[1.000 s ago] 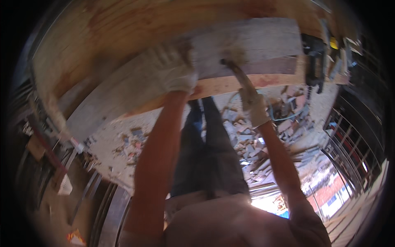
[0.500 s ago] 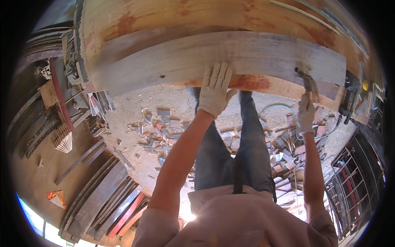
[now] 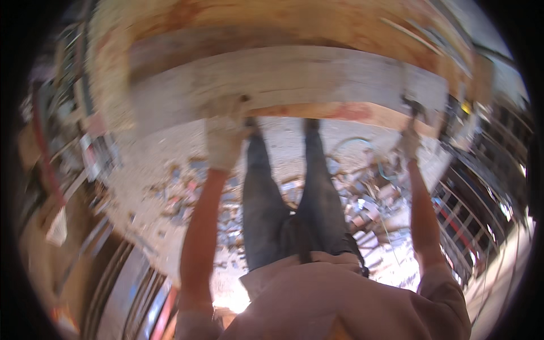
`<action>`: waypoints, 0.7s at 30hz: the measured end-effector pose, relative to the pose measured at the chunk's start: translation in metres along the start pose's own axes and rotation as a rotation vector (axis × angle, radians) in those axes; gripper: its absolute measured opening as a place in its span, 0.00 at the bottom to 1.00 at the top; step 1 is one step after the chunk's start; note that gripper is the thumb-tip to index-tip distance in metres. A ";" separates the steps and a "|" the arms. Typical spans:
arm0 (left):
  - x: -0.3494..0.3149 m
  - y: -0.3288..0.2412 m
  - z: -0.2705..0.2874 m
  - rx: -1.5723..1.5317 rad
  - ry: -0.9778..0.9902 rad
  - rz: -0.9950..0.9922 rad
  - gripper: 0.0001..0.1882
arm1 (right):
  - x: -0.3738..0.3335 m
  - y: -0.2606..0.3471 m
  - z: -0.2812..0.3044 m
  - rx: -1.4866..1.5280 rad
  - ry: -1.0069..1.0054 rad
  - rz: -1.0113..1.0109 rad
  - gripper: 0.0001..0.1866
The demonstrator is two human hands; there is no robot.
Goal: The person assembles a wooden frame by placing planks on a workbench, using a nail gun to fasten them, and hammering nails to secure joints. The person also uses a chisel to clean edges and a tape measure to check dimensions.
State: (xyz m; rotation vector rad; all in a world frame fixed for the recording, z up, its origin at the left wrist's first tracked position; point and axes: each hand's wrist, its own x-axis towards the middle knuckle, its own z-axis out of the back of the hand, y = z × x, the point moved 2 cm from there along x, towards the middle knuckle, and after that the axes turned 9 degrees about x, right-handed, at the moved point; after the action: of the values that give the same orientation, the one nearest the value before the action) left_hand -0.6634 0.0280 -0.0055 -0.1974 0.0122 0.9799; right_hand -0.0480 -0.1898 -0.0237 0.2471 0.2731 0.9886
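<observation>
A long greyish wooden board point(image 3: 300, 73) lies along the near edge of a wooden worktable point(image 3: 221, 22). My left hand point(image 3: 224, 139), in a pale knitted work glove, rests on the board's near edge left of the middle. Its fingers reach forward over the wood, blurred but seemingly stretched out. My right hand point(image 3: 409, 144), also gloved, is closed around what looks like a hammer point(image 3: 415, 106), with its dark head over the board's right end. Motion blur hides the exact grip and whether the head touches the board.
Many small wood offcuts point(image 3: 362, 204) litter the dusty floor around my legs. Stacked planks point(image 3: 122, 294) lie at the lower left. A metal rack point(image 3: 462, 221) stands on the right, and a thin greenish hose point(image 3: 354, 140) curls on the floor near the table.
My left hand has slid left along the board. My right hand still holds the hammer near the board's right end. The whole view has shifted and blurred.
</observation>
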 end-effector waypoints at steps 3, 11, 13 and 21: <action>-0.027 0.072 -0.006 0.159 -0.174 0.055 0.32 | 0.002 0.118 -0.018 0.715 -0.026 -0.711 0.27; 0.034 0.121 0.016 0.209 -0.297 -0.137 0.34 | -0.005 0.146 0.016 0.839 -0.044 -0.822 0.31; 0.052 0.114 0.017 0.189 -0.289 -0.078 0.33 | -0.001 0.154 0.020 0.877 -0.013 -0.826 0.29; 0.098 -0.080 0.017 -0.103 -0.025 -0.302 0.40 | -0.063 0.255 -0.009 0.747 -0.019 -0.287 0.30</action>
State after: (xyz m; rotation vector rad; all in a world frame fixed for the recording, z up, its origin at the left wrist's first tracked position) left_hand -0.5440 0.0685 0.0141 -0.2731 -0.0892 0.6821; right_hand -0.2841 -0.1079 0.0580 0.8707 0.6393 0.5647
